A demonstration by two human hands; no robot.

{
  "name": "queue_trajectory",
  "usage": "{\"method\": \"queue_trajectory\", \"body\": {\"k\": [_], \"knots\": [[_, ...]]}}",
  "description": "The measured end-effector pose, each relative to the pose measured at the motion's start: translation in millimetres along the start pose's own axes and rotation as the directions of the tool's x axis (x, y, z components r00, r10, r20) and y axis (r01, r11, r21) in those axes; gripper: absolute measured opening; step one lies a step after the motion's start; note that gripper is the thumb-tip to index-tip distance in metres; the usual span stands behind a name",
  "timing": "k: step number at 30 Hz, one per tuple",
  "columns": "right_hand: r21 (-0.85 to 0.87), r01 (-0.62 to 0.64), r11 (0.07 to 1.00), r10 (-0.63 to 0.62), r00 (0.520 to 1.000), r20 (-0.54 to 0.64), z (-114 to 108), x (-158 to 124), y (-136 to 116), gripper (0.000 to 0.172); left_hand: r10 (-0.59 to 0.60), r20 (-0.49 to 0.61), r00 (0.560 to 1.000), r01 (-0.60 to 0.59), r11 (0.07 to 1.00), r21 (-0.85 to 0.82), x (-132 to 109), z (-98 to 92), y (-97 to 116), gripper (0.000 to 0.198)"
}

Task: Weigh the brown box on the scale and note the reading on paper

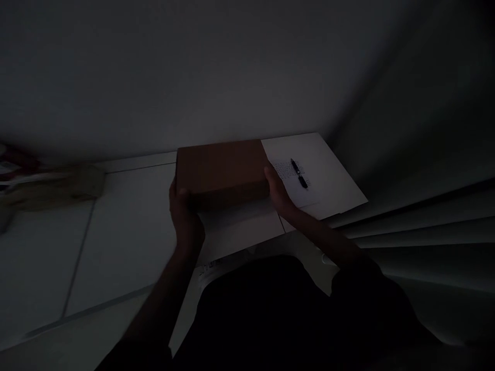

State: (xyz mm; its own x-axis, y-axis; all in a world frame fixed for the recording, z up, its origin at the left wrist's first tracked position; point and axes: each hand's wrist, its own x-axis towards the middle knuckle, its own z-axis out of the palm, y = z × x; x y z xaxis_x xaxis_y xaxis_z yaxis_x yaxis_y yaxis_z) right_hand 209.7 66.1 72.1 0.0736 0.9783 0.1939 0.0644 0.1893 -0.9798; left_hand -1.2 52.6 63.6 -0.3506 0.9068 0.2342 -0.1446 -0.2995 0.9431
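A brown box [224,167] is held between my two hands over a white surface [240,234] by the wall. My left hand [185,216] grips its left end, thumb at the near corner. At its right end, my right hand [277,191] presses with the thumb near the top edge; the other fingers are hidden. To the right of the box, a black pen [299,173] lies on a sheet of paper with handwriting [285,169]. Whether the box touches the surface cannot be made out in the dim light.
Blurred items, one reddish [19,158] and one brownish [58,188], lie at the far left. A pale wall [216,72] rises behind the surface. Folded curtain-like fabric [433,226] hangs at the right.
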Motion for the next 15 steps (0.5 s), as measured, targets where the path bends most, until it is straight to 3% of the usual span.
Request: {"method": "queue_trajectory", "body": {"k": [11,15], "knots": [[-0.003,-0.029,1.0,0.029,0.999,-0.013,-0.7,1.6,2.4,0.099,0.009,0.017,1.0,-0.009,1.0,0.018,-4.2,-3.0,-3.3,0.056],[0.015,0.036,0.999,-0.036,0.999,-0.006,-2.6,2.7,3.4,0.095,0.029,0.051,0.998,-0.032,0.998,0.055,-4.8,-6.3,-1.4,0.058]]}}
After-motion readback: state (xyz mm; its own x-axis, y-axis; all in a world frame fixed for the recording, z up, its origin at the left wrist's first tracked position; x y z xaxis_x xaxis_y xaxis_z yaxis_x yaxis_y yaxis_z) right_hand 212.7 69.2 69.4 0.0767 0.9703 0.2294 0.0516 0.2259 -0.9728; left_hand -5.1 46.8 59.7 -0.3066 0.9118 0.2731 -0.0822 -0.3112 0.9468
